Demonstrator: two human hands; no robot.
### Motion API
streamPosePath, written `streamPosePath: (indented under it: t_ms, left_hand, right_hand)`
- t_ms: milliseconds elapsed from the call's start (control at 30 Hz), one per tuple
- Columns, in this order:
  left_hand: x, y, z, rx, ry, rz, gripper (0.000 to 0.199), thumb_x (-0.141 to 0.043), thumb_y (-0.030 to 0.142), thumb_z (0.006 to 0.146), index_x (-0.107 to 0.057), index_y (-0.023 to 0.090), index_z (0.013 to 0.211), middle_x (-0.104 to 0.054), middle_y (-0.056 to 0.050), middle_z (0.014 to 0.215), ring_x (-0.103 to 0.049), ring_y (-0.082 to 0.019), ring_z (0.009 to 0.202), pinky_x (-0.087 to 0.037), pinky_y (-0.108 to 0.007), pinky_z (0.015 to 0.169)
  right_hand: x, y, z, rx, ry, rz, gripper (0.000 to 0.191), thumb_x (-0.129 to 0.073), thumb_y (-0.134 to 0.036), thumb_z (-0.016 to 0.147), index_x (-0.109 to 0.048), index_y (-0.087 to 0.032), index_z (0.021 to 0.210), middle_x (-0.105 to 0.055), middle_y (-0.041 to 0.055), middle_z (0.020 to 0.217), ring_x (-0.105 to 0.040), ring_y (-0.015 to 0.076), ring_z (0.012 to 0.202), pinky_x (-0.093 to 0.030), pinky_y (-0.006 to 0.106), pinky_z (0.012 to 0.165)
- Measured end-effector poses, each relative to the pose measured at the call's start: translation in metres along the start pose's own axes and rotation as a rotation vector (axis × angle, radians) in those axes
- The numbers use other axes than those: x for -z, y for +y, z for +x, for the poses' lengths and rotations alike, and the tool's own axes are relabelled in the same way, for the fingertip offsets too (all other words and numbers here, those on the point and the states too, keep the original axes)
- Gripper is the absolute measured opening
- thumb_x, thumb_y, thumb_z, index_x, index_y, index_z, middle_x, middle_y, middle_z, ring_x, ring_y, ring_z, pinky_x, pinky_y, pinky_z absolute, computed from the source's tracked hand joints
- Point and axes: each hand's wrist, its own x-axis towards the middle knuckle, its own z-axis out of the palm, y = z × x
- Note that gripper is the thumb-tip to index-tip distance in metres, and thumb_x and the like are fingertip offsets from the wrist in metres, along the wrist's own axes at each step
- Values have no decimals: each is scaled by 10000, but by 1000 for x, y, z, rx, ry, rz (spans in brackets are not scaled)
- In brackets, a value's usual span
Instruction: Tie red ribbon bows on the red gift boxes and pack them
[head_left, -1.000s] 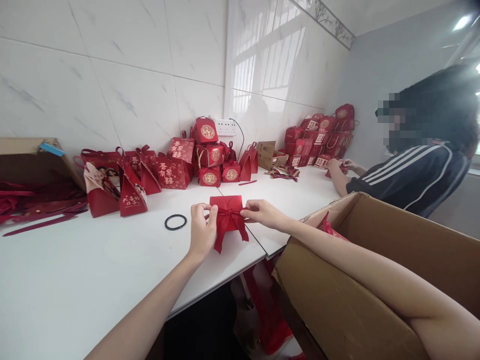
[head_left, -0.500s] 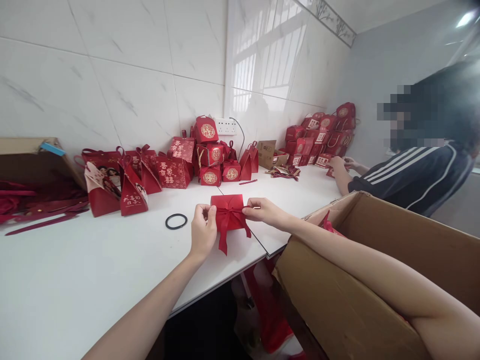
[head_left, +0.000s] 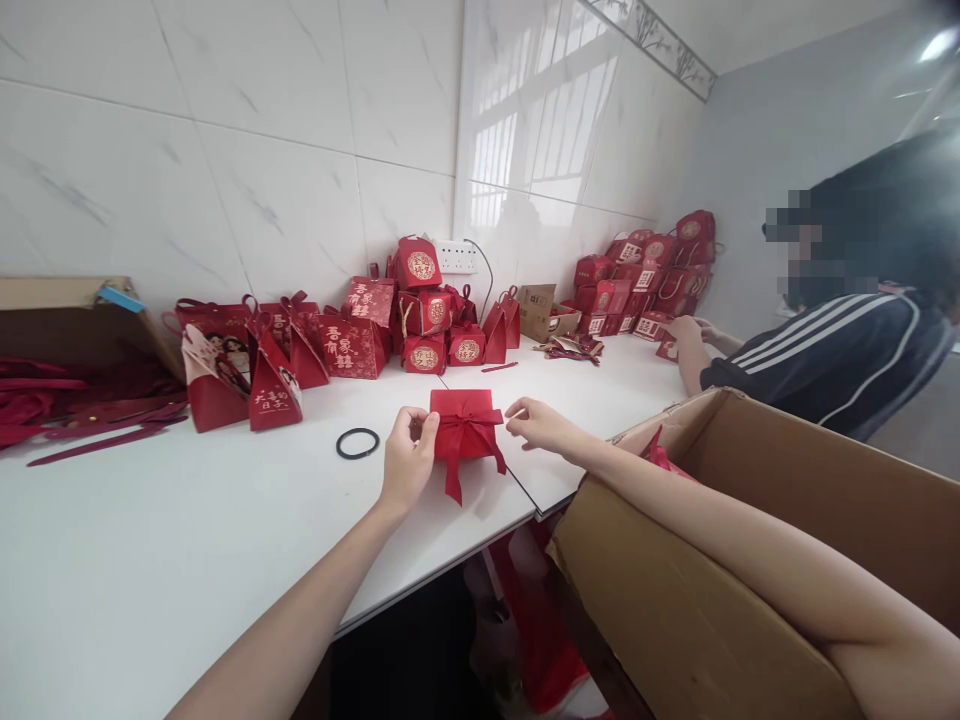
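A small red gift box (head_left: 461, 400) sits on the white table in front of me, tied with a dark red ribbon bow (head_left: 469, 424) whose two tails hang down its front. At the box's left edge, my left hand (head_left: 409, 455) is closed, thumb and fingers pinching the bow's left loop; the exact grip is partly hidden. Just right of the bow, apart from it, my right hand (head_left: 546, 428) hovers with loosely curved fingers and holds nothing. A black ring (head_left: 358, 443) lies on the table left of my left hand.
Finished-looking red gift boxes (head_left: 358, 345) line the wall. An open carton (head_left: 637, 570) stands under my right forearm. At far left, another carton (head_left: 64, 290) holds ribbons. A co-worker (head_left: 832, 350) handles a red box at right, near stacked boxes (head_left: 637, 280).
My right hand has let go of the bow's right loop and moved slightly right. My left hand stays at the box's left edge. The view has shifted a little.
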Motion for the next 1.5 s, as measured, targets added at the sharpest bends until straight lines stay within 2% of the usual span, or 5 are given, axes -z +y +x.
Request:
streamPosePath:
  t_ms: [267,733,1033,1333,1500]
  left_hand:
    - [-1,0,0,5,-20,-45,215,-522,406,780,-524,191,798,-553,1,738,-530,-135,691,-422,-258,662]
    - [-2,8,-16,-717,-72,202,40,-489,230,779,-495,220,740,-519,42,550,-534,-127,590,-431,-383,857]
    - [0,10,-17,-822,-66,182,77,-464,164,782,-513,223,797,-568,35,605,-522,-110,550,-425,-388,854]
    - [7,4,10,-64,199,-19,156,-491,288,763,-516,188,880,-549,-13,758,-539,-145,733,-423,-262,662]
    - [14,-18,27,200,210,-117,151,-508,269,679,-551,177,790,-542,2,678,-508,-139,634,-389,-258,585]
  right_hand:
    - [-9,8,-6,707,-50,-400,943,-699,-296,605,-146,-145,1354,-214,189,1380,-256,285,1299,-293,444,1052]
    - [-12,-2,-16,907,223,-479,831,-610,-127,554,-184,-167,1266,-320,179,1247,-385,305,1167,-418,435,915]
    - [-9,-4,-19,927,235,-499,861,-595,-114,572,-143,-191,1301,-308,165,1272,-334,293,1223,-407,438,942]
    - [-6,-4,-22,858,131,-414,857,-633,-172,561,-219,-176,1312,-333,150,1277,-383,276,1183,-418,433,938]
    - [25,-14,-37,431,61,50,721,-663,-304,566,-366,-198,1214,-466,115,1199,-512,262,1052,-509,403,801]
